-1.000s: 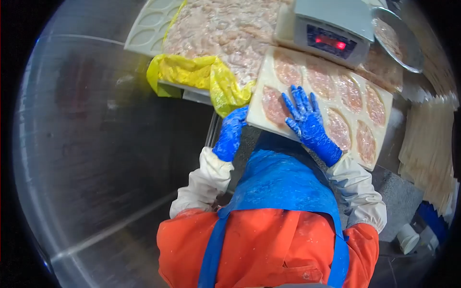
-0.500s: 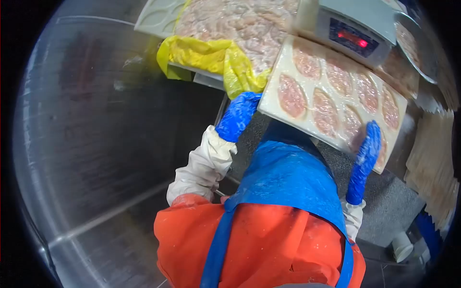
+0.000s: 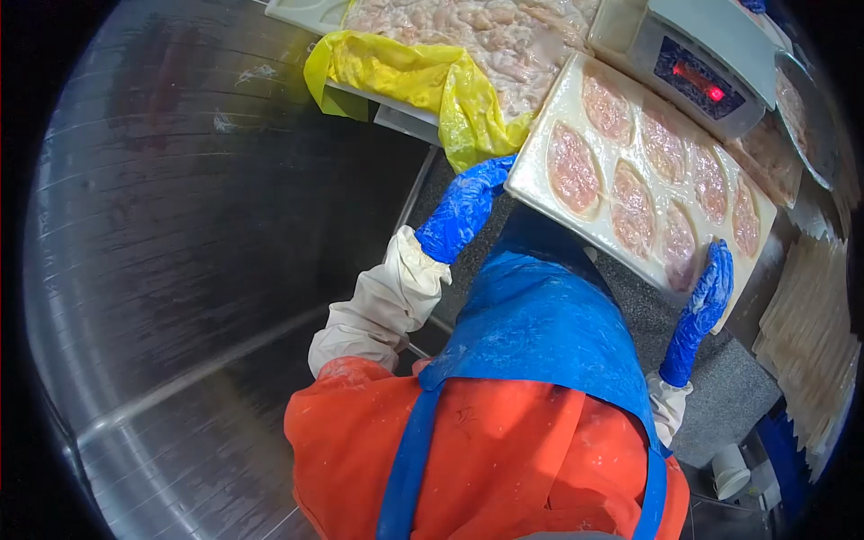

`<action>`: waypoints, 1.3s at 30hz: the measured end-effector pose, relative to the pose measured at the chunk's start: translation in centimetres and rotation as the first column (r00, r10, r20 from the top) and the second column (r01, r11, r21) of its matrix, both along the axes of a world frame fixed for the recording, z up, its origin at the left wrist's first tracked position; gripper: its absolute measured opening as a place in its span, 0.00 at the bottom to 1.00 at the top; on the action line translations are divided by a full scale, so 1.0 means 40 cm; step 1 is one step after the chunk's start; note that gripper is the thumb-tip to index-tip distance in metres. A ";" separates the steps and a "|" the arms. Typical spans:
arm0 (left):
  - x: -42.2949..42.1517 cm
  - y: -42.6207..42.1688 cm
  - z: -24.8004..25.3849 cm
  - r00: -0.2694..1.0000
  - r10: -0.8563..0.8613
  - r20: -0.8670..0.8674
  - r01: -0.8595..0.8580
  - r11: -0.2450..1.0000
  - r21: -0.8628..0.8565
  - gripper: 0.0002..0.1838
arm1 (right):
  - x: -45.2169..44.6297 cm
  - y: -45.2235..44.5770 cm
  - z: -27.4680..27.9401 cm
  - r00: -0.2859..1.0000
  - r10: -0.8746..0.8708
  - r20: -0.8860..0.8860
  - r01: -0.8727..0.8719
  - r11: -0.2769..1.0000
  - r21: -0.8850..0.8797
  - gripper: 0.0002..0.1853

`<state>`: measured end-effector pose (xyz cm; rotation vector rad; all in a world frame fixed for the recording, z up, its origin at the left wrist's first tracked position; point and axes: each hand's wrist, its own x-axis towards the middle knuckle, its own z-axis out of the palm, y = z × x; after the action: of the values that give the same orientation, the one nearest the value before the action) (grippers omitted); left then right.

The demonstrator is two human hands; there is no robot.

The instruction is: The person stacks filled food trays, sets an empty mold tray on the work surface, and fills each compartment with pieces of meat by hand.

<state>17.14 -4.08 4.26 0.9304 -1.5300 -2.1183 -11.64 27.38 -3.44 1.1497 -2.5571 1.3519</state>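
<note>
A white molded tray [image 3: 621,243] lies tilted in front of me. Its leaf-shaped hollows are filled with pale pink raw meat [image 3: 633,209]. My left hand [image 3: 468,202], in a blue glove, grips the tray's left corner; its fingertips are partly hidden at the edge. Over the tray's lower right part lies my gloved right hand [image 3: 709,292], fingers stretched out flat and covering part of a hollow. Just beyond the left hand hangs a yellow plastic sheet [image 3: 468,99], under a heap of raw meat [image 3: 486,45].
A scale [image 3: 711,67] with a red lit display stands behind the tray. At the far right are a metal bowl [image 3: 805,117] and a stack of thin pale sheets [image 3: 807,324]. A steel surface [image 3: 180,252] fills the left side. A white cup-like container [image 3: 730,472] sits low at right.
The view has shifted slightly, so the tray and scale appear a little further right. My right hand still lies on the tray's lower right, and my left hand stays at its corner.
</note>
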 end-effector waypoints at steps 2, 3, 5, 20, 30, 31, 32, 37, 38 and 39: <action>0.008 0.002 -0.010 1.000 -0.014 0.019 0.015 0.997 -0.079 0.20 | -0.002 0.002 0.011 1.000 -0.006 0.027 0.004 0.997 0.080 0.21; 0.014 -0.004 -0.026 1.000 -0.009 0.027 0.010 0.998 -0.058 0.21 | -0.003 0.001 0.011 1.000 -0.002 0.026 0.000 0.997 0.083 0.21; 0.020 -0.004 -0.026 0.999 0.003 0.036 -0.001 0.999 -0.036 0.21 | -0.008 0.003 0.005 1.000 0.021 0.021 -0.022 0.998 0.053 0.21; 0.035 -0.017 -0.064 0.992 -0.112 0.061 0.116 0.990 -0.079 0.26 | -0.032 0.032 -0.023 0.997 0.066 0.042 -0.070 0.992 0.104 0.24; 0.033 -0.021 -0.102 0.994 -0.068 0.080 0.073 0.995 -0.061 0.25 | -0.024 0.029 -0.037 0.984 0.043 0.173 -0.046 0.999 0.013 0.22; 0.032 -0.020 -0.095 0.991 -0.063 0.114 0.071 0.995 -0.065 0.25 | -0.020 0.032 -0.034 0.986 0.041 0.159 -0.046 0.999 0.025 0.22; 0.029 -0.016 -0.100 0.992 -0.066 0.111 0.074 0.995 -0.066 0.25 | -0.016 0.034 -0.029 0.989 0.039 0.144 -0.044 0.998 0.038 0.22; -0.010 -0.020 -0.164 0.999 0.041 -0.007 -0.041 0.927 -0.374 0.27 | -0.031 0.092 -0.106 0.980 -0.029 0.195 0.011 0.996 0.094 0.22; -0.018 -0.031 -0.117 0.983 0.095 0.160 0.095 0.485 -0.870 0.32 | -0.045 0.120 -0.128 0.976 -0.075 0.205 0.034 0.980 0.197 0.21; -0.031 -0.026 -0.084 0.967 0.134 0.217 0.144 0.413 -0.899 0.33 | -0.035 0.120 -0.094 0.978 -0.096 0.187 0.059 0.979 0.197 0.21</action>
<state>15.90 -5.12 0.89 0.7306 -2.3901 -0.7816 -13.03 32.18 -7.21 0.9710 -2.8925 1.2857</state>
